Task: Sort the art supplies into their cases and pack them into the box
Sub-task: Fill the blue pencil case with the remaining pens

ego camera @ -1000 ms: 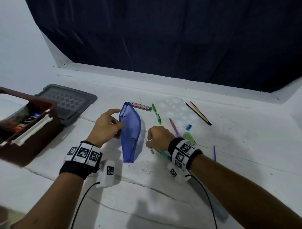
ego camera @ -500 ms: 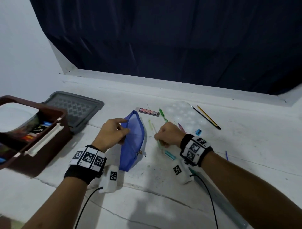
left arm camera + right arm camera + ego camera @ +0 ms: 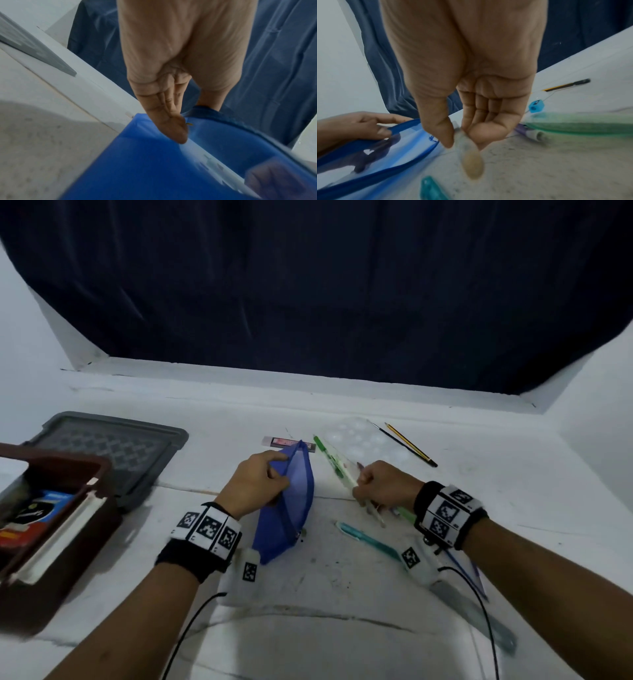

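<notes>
My left hand (image 3: 255, 484) pinches the upper rim of the blue mesh pouch (image 3: 287, 508) and holds its mouth agape on the white table; in the left wrist view the fingers (image 3: 163, 108) lie on the pouch (image 3: 154, 169). Just right of the pouch, my right hand (image 3: 383, 487) grips a clear pen (image 3: 375, 513), slanted, above the table. Seen from the right wrist, the blurred pen (image 3: 471, 162) sits between thumb and fingers, close to the pouch's zip edge (image 3: 376, 155). A teal pen (image 3: 366, 537) lies below the right hand.
A green pen (image 3: 325, 453), a pink-labelled case (image 3: 277, 441), a clear palette (image 3: 363, 440), a thin brush (image 3: 387, 434) and a yellow-black pencil (image 3: 411, 445) lie behind. A blue sharpener (image 3: 536, 106) sits right. The brown box (image 3: 51, 525) and grey lid (image 3: 113, 446) stand left; a ruler (image 3: 479, 611) lies under my right forearm.
My right hand has taken the clear pen off the table and lifted it beside the pouch. My left hand has kept its hold on the pouch's rim.
</notes>
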